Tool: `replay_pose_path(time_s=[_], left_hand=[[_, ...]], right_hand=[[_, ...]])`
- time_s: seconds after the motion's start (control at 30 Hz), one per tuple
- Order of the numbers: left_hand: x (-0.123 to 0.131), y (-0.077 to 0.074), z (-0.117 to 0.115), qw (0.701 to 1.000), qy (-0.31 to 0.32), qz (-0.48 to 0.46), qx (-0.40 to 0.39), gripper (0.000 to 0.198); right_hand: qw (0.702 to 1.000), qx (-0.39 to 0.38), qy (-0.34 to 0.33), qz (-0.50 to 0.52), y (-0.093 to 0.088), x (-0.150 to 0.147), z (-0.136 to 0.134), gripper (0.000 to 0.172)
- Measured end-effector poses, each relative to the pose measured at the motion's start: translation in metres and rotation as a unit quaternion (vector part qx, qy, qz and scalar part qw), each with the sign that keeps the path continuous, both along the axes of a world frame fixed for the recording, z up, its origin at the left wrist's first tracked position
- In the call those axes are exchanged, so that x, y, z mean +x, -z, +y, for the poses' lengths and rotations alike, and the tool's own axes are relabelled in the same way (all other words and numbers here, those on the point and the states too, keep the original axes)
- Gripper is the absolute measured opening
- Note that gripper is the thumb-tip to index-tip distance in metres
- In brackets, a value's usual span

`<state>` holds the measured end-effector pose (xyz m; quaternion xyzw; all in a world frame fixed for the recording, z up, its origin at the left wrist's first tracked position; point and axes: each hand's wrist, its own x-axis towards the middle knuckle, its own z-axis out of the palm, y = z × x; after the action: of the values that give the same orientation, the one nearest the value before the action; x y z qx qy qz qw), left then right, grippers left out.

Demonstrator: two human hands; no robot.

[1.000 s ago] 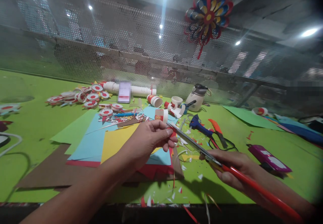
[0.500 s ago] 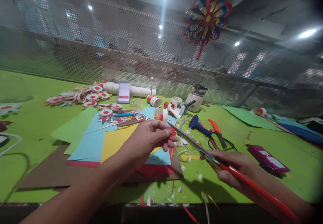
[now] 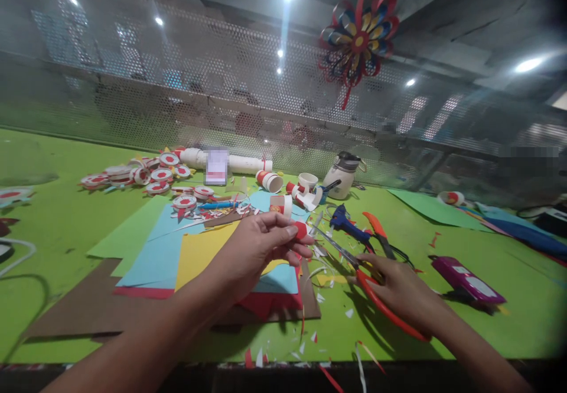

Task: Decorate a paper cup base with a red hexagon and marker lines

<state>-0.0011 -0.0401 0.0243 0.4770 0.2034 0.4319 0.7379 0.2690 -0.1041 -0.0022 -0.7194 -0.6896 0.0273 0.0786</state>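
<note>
My left hand (image 3: 277, 236) pinches a small red piece of paper (image 3: 301, 230) between thumb and fingers, above a stack of coloured sheets. To its right, my right hand (image 3: 390, 278) is wrapped round orange-handled scissors (image 3: 343, 250). Their blades point up and left, with the tips close to the red piece; whether they touch it I cannot tell. Under the left hand lie a yellow sheet (image 3: 204, 251), a light blue sheet (image 3: 153, 251) and brown card (image 3: 80, 304). A cut paper cup (image 3: 281, 205) stands just behind the left hand.
A blue glue gun (image 3: 348, 224), an orange-handled cutter (image 3: 375, 226) and a purple case (image 3: 467, 281) lie on the right. Paper scraps (image 3: 349, 313) litter the green table. Farther back are red-and-white discs (image 3: 162, 175), a phone (image 3: 216, 166), more cups (image 3: 269, 181) and a white flask (image 3: 341, 177).
My right hand has turned the scissors so the orange handles swing away from the camera, more of their loop showing. The left hand keeps the red piece in almost the same place.
</note>
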Motion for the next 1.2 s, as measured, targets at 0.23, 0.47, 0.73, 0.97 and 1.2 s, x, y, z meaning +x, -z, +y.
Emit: replay_pose_path(time_s=[0.23, 0.47, 0.73, 0.97, 1.2], left_hand=[[0.001, 0.001, 0.0, 1.0, -0.019, 0.0, 0.003, 0.013], [0.001, 0.0, 0.0, 0.999, -0.039, -0.011, 0.001, 0.019], [0.004, 0.003, 0.001, 0.999, -0.046, 0.004, 0.0, 0.017], [0.0, 0.009, 0.007, 0.993, -0.103, 0.054, 0.009, 0.012], [0.001, 0.009, 0.008, 0.993, -0.102, 0.055, 0.011, 0.013]], right_hand=[[0.999, -0.022, -0.013, -0.032, 0.019, 0.008, 0.015, 0.044], [0.995, 0.037, -0.034, -0.086, 0.018, 0.013, 0.019, 0.039], [0.927, 0.098, -0.151, 0.328, -0.043, -0.066, 0.02, 0.026], [0.86, 0.047, -0.184, 0.474, -0.046, -0.099, 0.043, 0.022], [0.785, 0.009, -0.17, 0.595, -0.034, -0.102, 0.049, 0.021]])
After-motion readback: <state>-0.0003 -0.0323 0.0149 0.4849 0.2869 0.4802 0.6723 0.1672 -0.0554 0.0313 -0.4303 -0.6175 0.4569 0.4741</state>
